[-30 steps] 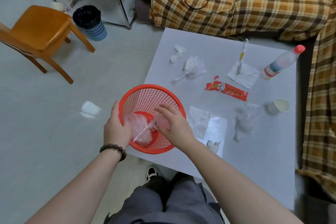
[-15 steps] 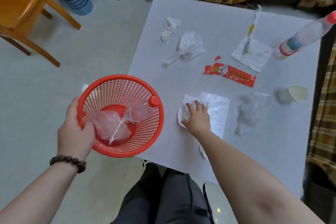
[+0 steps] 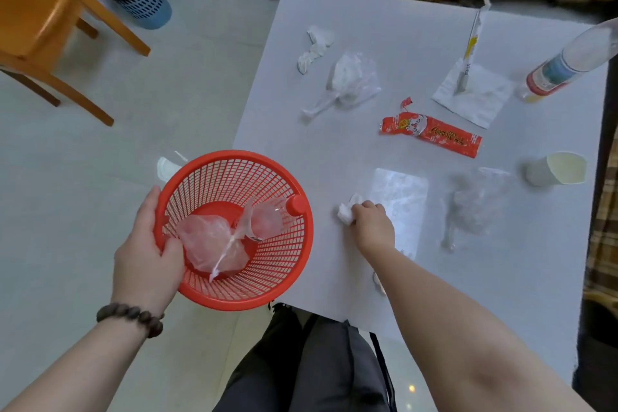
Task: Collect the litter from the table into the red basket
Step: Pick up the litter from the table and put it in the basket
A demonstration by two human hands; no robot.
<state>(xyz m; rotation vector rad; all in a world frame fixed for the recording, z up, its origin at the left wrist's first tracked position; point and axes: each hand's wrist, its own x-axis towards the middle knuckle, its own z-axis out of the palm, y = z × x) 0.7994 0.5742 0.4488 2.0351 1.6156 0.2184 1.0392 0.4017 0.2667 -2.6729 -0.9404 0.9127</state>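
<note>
On the table (image 3: 334,150), right hand (image 3: 373,227) fingers pinch a crumpled tissue (image 3: 346,212); red wrapper (image 3: 431,135) lettering unreadable.

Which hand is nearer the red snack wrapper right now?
Right. The right hand is on the table just below the red snack wrapper; the left hand grips the red basket, off the table's left edge.

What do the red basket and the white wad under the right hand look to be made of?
Red basket: likely moulded plastic, glossy, with a regular open lattice. White wad: probably tissue paper, matte and crumpled, bunched in the right hand.
</note>
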